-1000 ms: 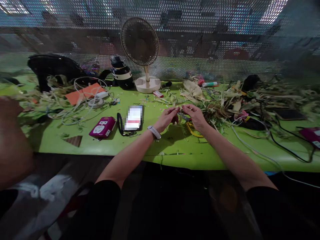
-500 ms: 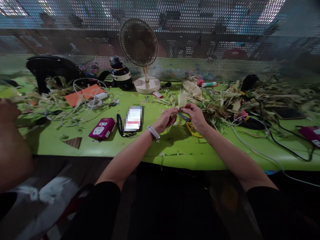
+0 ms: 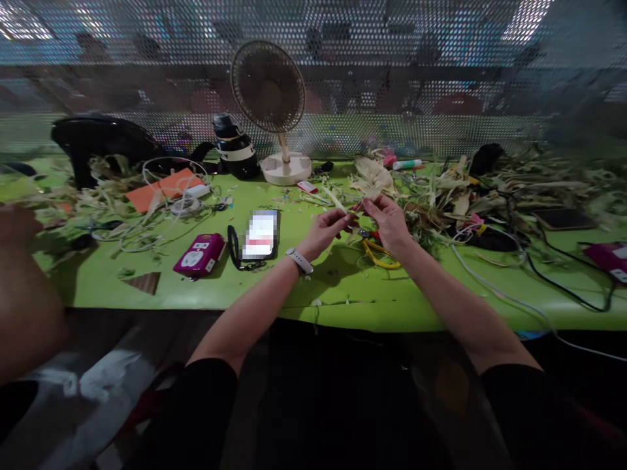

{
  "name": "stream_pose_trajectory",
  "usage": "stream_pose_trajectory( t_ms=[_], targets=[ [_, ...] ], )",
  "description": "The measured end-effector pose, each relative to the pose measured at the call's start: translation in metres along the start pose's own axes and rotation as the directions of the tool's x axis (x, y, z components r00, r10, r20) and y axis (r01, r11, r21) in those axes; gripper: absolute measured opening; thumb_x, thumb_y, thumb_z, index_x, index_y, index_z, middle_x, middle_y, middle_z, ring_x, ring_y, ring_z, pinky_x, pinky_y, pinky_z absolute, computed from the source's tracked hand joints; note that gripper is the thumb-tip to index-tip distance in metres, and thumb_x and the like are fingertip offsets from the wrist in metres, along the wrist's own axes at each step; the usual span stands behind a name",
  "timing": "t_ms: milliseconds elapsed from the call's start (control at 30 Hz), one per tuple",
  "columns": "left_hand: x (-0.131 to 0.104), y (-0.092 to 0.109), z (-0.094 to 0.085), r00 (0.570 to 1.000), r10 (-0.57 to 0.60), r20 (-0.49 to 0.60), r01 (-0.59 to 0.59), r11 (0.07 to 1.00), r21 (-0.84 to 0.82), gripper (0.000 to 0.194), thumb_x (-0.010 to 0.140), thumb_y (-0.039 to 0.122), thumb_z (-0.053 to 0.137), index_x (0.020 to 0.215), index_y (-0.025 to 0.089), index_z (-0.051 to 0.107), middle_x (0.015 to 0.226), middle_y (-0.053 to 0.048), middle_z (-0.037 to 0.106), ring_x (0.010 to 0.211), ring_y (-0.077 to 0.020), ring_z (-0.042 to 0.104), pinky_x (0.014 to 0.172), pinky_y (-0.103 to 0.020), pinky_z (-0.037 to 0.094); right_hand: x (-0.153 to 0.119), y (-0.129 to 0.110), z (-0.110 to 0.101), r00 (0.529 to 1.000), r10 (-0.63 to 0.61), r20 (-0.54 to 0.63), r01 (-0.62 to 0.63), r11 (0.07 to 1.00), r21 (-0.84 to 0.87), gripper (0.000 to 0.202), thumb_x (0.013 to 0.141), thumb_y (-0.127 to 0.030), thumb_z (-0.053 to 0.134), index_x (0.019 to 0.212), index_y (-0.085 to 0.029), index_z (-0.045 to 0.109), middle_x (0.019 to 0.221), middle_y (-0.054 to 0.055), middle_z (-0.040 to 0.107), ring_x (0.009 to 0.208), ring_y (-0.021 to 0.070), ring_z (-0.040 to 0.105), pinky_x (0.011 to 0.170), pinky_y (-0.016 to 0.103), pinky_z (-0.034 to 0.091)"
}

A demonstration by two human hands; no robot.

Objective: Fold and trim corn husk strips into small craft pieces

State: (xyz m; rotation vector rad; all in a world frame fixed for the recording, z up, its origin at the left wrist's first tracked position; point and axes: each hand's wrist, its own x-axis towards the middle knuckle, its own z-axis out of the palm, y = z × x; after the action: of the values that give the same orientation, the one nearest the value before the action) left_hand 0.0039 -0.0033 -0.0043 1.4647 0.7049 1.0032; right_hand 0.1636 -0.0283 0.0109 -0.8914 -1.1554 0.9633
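Over the green table [image 3: 294, 281], my left hand [image 3: 326, 230] pinches the lower end of a pale corn husk strip [image 3: 337, 198], which slants up to the left. My right hand [image 3: 386, 222] is closed at the fingertips on thin husk just beside it; the fingertips of both hands nearly meet. Exactly where one husk piece ends and another begins is too small to tell. Below my right hand lies a tool with yellow handles [image 3: 381, 261] that looks like pliers, its grey head partly showing. Broad dry corn husks [image 3: 375, 175] lie just behind my hands.
A phone [image 3: 260, 234], a purple box [image 3: 199, 254] and a white cable sit to the left. Behind stand a fan [image 3: 284, 168] and a black bottle [image 3: 238, 153]. Husk heaps [image 3: 450, 189] and cables spread right. Another person's arm [image 3: 24, 287] rests at far left.
The husk that stood upright between my fingers now leans left as a narrow strip. My hands have parted slightly, and more of the yellow-handled tool shows beneath them.
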Motion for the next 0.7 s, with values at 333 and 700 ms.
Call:
stream_pose_trajectory(
  t_ms=[333,700],
  targets=[
    [0.003,-0.001,-0.005,0.989,0.012,0.148,-0.033,0.989,0.143,0.041,0.073,0.052,0.076,0.075,0.012,0.065,0.07,-0.007,0.073,0.056,-0.009,0.06,0.052,-0.022,0.045,-0.005,0.001,0.006,0.996,-0.087,-0.025,0.084,0.991,-0.1,0.034,0.075,-0.054,0.075,0.079,-0.023,0.061,0.069,-0.001,0.068,0.071,0.0166,0.068,0.073,0.033,0.056],
    [-0.006,0.003,0.002,0.977,-0.026,0.211,0.018,0.999,0.043,0.041,0.077,0.048,0.075,0.097,0.013,0.068,0.072,-0.003,0.069,0.056,-0.0071,0.057,0.049,-0.019,0.039,0.005,0.004,-0.002,0.993,0.026,-0.113,-0.031,0.998,-0.047,0.035,0.071,-0.053,0.077,0.077,-0.023,0.06,0.069,-0.001,0.067,0.077,0.0187,0.068,0.079,0.035,0.055]
  ],
)
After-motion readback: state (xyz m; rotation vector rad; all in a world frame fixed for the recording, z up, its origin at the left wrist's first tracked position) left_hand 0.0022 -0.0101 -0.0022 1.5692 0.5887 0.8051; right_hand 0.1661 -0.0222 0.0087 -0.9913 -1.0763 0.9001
